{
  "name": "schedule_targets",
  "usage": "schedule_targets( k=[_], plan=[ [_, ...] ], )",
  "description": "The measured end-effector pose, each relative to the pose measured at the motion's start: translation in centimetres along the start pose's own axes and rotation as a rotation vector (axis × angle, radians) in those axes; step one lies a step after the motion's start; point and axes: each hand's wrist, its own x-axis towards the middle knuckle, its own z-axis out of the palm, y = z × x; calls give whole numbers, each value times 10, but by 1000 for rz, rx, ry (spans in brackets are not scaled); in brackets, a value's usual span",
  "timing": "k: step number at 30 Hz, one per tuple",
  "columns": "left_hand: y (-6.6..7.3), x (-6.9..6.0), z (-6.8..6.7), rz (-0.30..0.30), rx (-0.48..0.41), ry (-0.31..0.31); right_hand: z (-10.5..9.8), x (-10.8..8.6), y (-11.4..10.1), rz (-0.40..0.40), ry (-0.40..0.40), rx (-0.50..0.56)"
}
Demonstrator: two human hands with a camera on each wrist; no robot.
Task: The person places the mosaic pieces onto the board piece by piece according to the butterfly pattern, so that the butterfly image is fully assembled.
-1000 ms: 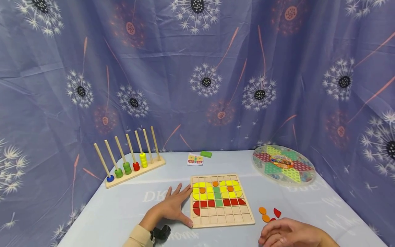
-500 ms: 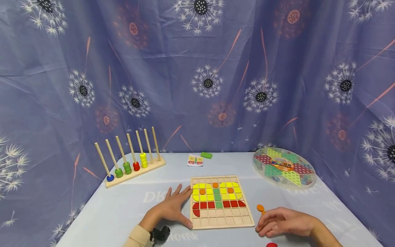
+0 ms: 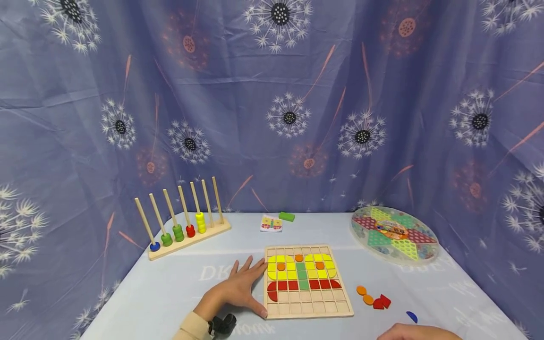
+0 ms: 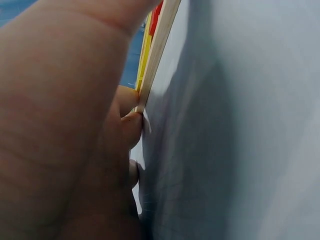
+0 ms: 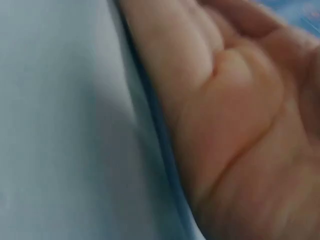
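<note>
A wooden grid board [image 3: 306,309] lies on the table, holding yellow, red, green and orange pieces in its upper rows. My left hand [image 3: 240,288] rests at its left side, fingers spread, thumb at the near left corner. In the left wrist view the fingers [image 4: 131,127] meet the board's edge [image 4: 160,50]. Only the back of my right hand [image 3: 416,332] shows at the bottom edge of the head view. The right wrist view gives a blurred palm [image 5: 240,125]; its fingertips are out of sight, so anything held is hidden. Nearby lies a blue half-round piece [image 3: 412,316].
Orange discs [image 3: 368,300] and red pieces [image 3: 384,301] lie right of the board. A peg stand with coloured beads [image 3: 189,243] is at the back left. A picture card [image 3: 271,224], green block [image 3: 286,216] and round Chinese checkers board [image 3: 395,233] stand farther back.
My right hand has drawn back from beside the loose pieces to the near edge, uncovering orange, red and blue pieces. The left hand has stayed on the board.
</note>
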Motion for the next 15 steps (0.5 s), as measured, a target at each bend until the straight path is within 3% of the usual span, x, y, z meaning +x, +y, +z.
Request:
schedule_targets(
  k=[5,11,15],
  plan=[
    [-3,-1,2,17,6,5,-16,11,4,196,-3,360],
    [-4,0,1,7,2,-6,-52,13,18,113,109,403],
    [-4,0,1,11,7,-2,-78,16,31,-9,186,504]
  ],
)
